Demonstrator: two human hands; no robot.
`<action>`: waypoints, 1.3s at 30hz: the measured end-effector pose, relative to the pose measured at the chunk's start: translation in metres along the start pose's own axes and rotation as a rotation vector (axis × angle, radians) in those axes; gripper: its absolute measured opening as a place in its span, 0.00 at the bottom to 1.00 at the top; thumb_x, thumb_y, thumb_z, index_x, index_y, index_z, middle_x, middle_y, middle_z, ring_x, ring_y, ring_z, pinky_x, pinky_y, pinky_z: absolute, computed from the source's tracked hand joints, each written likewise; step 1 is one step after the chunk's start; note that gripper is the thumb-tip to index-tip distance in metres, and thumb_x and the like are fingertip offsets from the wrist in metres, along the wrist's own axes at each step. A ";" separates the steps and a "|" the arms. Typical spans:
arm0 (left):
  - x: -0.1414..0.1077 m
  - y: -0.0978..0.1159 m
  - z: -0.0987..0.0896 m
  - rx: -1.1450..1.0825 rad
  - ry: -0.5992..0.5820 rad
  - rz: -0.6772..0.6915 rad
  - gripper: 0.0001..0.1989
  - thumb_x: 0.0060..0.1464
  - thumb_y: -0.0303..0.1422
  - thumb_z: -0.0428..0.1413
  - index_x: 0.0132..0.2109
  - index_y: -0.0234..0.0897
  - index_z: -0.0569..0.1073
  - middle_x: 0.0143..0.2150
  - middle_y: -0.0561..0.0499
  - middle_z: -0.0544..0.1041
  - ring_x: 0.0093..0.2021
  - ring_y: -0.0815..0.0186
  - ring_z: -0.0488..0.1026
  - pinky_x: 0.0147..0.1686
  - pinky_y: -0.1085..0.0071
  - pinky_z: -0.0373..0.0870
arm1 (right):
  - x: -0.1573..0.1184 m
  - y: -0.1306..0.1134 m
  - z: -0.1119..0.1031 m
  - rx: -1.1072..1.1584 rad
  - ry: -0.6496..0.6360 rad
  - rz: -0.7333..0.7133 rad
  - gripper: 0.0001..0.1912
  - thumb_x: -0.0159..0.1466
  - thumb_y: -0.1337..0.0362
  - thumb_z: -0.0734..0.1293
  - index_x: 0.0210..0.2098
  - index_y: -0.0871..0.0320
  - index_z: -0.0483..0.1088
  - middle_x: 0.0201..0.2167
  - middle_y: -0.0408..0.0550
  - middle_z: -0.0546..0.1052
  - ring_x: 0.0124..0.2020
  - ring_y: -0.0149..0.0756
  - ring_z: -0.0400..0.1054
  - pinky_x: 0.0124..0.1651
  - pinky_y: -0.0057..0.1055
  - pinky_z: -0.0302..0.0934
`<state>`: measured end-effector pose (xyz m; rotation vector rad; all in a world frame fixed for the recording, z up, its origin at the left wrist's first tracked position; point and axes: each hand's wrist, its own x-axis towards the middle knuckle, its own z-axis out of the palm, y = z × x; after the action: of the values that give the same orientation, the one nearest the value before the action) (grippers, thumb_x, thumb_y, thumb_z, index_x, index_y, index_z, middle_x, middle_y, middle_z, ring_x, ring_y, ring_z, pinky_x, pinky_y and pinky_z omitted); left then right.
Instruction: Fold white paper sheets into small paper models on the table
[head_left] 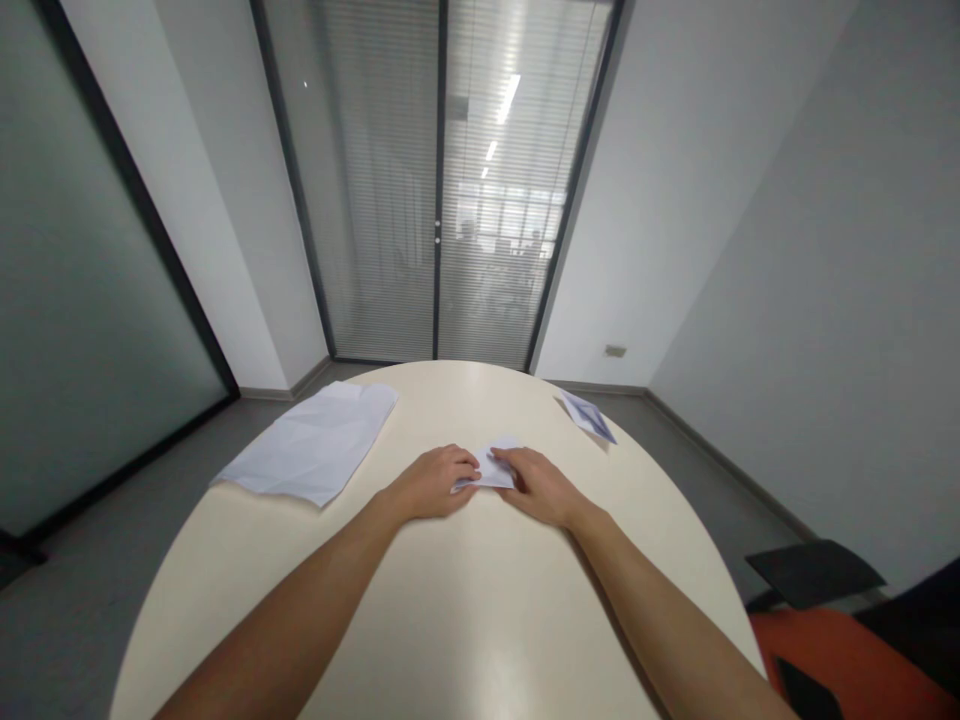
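Observation:
A small folded piece of white paper [495, 472] lies near the middle of the round table, between my two hands. My left hand [439, 482] grips its left edge, fingers curled over the top and thumb at the near side. On the right edge, my right hand [538, 484] pinches the paper between thumb and fingers. Parts of the sheet are hidden under the fingers, so its exact folds cannot be made out.
Creased white sheets [315, 440] lie at the table's left edge. A folded paper piece [589, 417] rests near the right rim of the cream table [465, 610]. An orange-seated chair [840, 660] stands at the lower right; a glass door [439, 180] is beyond.

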<state>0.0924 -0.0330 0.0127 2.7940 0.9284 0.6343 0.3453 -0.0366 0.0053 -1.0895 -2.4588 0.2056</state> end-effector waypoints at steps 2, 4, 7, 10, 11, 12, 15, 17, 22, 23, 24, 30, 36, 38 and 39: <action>0.001 0.001 0.000 0.037 -0.003 -0.006 0.13 0.60 0.33 0.53 0.49 0.40 0.79 0.52 0.47 0.79 0.53 0.59 0.73 0.57 0.63 0.67 | 0.001 0.000 0.001 -0.014 0.015 -0.001 0.29 0.64 0.58 0.68 0.63 0.61 0.65 0.55 0.59 0.75 0.56 0.49 0.68 0.60 0.46 0.59; 0.002 0.004 -0.001 0.074 -0.017 -0.028 0.14 0.58 0.31 0.54 0.49 0.40 0.78 0.52 0.47 0.79 0.52 0.58 0.74 0.57 0.62 0.67 | 0.002 0.000 0.002 -0.031 0.016 -0.001 0.28 0.63 0.58 0.68 0.61 0.60 0.66 0.57 0.58 0.73 0.57 0.49 0.66 0.61 0.46 0.58; 0.003 0.009 -0.002 0.134 -0.048 -0.069 0.16 0.55 0.32 0.55 0.51 0.41 0.76 0.50 0.47 0.79 0.50 0.56 0.75 0.55 0.60 0.68 | 0.003 -0.002 0.001 -0.060 0.011 0.015 0.28 0.62 0.56 0.69 0.60 0.60 0.68 0.56 0.58 0.75 0.55 0.49 0.67 0.59 0.45 0.59; 0.003 0.013 -0.003 0.167 -0.064 -0.108 0.19 0.54 0.32 0.55 0.54 0.41 0.72 0.50 0.47 0.78 0.47 0.55 0.76 0.49 0.61 0.71 | 0.004 -0.004 -0.001 -0.083 0.030 0.031 0.27 0.62 0.56 0.70 0.58 0.60 0.70 0.53 0.57 0.76 0.53 0.49 0.67 0.58 0.45 0.59; 0.003 0.013 -0.002 0.167 -0.062 -0.123 0.19 0.54 0.31 0.54 0.54 0.41 0.72 0.50 0.48 0.78 0.47 0.56 0.76 0.48 0.62 0.71 | 0.004 -0.004 -0.001 -0.086 0.037 0.035 0.26 0.62 0.57 0.70 0.58 0.60 0.70 0.52 0.57 0.76 0.53 0.49 0.67 0.57 0.45 0.59; 0.003 0.012 -0.001 0.162 -0.055 -0.139 0.18 0.55 0.30 0.54 0.53 0.41 0.72 0.50 0.48 0.78 0.46 0.57 0.76 0.46 0.64 0.71 | 0.005 -0.004 -0.001 -0.088 0.040 0.040 0.25 0.62 0.57 0.70 0.57 0.60 0.71 0.51 0.56 0.77 0.52 0.48 0.67 0.57 0.44 0.59; 0.003 0.008 0.004 0.129 -0.012 -0.177 0.13 0.56 0.27 0.51 0.47 0.41 0.73 0.48 0.50 0.77 0.46 0.60 0.76 0.45 0.67 0.71 | 0.005 -0.004 -0.001 -0.095 0.040 0.059 0.22 0.62 0.63 0.68 0.54 0.61 0.73 0.47 0.56 0.77 0.50 0.47 0.67 0.55 0.42 0.61; 0.003 0.005 0.006 0.095 0.020 -0.177 0.12 0.56 0.26 0.50 0.45 0.41 0.73 0.46 0.50 0.77 0.46 0.62 0.75 0.46 0.69 0.70 | 0.005 -0.003 -0.001 -0.099 0.043 0.077 0.20 0.60 0.68 0.67 0.52 0.60 0.74 0.45 0.55 0.77 0.48 0.45 0.67 0.54 0.40 0.61; 0.003 -0.002 0.009 -0.006 0.054 -0.160 0.10 0.55 0.24 0.50 0.42 0.39 0.72 0.43 0.50 0.76 0.43 0.63 0.74 0.45 0.70 0.69 | 0.005 0.000 0.002 -0.086 0.103 0.099 0.18 0.58 0.71 0.67 0.48 0.59 0.77 0.42 0.53 0.76 0.46 0.44 0.67 0.52 0.38 0.62; 0.003 -0.003 0.009 -0.023 0.063 -0.160 0.10 0.55 0.24 0.51 0.42 0.39 0.73 0.42 0.50 0.76 0.43 0.64 0.74 0.45 0.70 0.69 | 0.005 0.001 0.003 -0.083 0.123 0.101 0.17 0.58 0.71 0.67 0.47 0.59 0.77 0.42 0.53 0.76 0.46 0.43 0.67 0.52 0.38 0.62; 0.003 -0.003 0.009 -0.036 0.074 -0.159 0.10 0.55 0.24 0.51 0.42 0.39 0.73 0.42 0.50 0.76 0.43 0.64 0.74 0.45 0.70 0.69 | 0.005 0.002 0.003 -0.079 0.142 0.104 0.16 0.58 0.72 0.67 0.46 0.58 0.77 0.42 0.52 0.76 0.47 0.43 0.67 0.52 0.38 0.62; 0.002 -0.004 0.008 0.008 0.137 -0.209 0.08 0.62 0.29 0.51 0.44 0.40 0.74 0.43 0.52 0.78 0.43 0.65 0.75 0.43 0.71 0.68 | 0.005 0.007 -0.001 -0.051 0.165 0.104 0.08 0.65 0.69 0.64 0.41 0.56 0.76 0.40 0.48 0.79 0.45 0.40 0.69 0.53 0.36 0.60; 0.005 -0.005 0.006 0.096 0.194 -0.343 0.08 0.65 0.35 0.52 0.44 0.40 0.75 0.42 0.52 0.80 0.43 0.64 0.76 0.41 0.72 0.68 | 0.005 0.010 -0.004 -0.119 0.216 0.211 0.11 0.70 0.59 0.63 0.42 0.58 0.75 0.41 0.52 0.80 0.45 0.43 0.70 0.50 0.36 0.61; 0.005 -0.006 0.006 0.085 0.198 -0.367 0.08 0.65 0.35 0.52 0.44 0.40 0.75 0.43 0.53 0.80 0.43 0.64 0.76 0.41 0.72 0.68 | 0.005 0.010 -0.005 -0.119 0.232 0.226 0.12 0.70 0.58 0.62 0.43 0.57 0.75 0.42 0.52 0.80 0.45 0.43 0.71 0.50 0.36 0.61; 0.005 -0.007 0.006 0.072 0.204 -0.380 0.08 0.65 0.34 0.52 0.45 0.41 0.75 0.44 0.53 0.80 0.44 0.65 0.76 0.41 0.72 0.68 | 0.005 0.010 -0.005 -0.115 0.238 0.233 0.12 0.71 0.58 0.62 0.44 0.57 0.74 0.42 0.52 0.79 0.45 0.43 0.71 0.50 0.36 0.61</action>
<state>0.0951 -0.0245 0.0072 2.5355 1.4990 0.8458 0.3511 -0.0264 0.0083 -1.3663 -2.1542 0.0032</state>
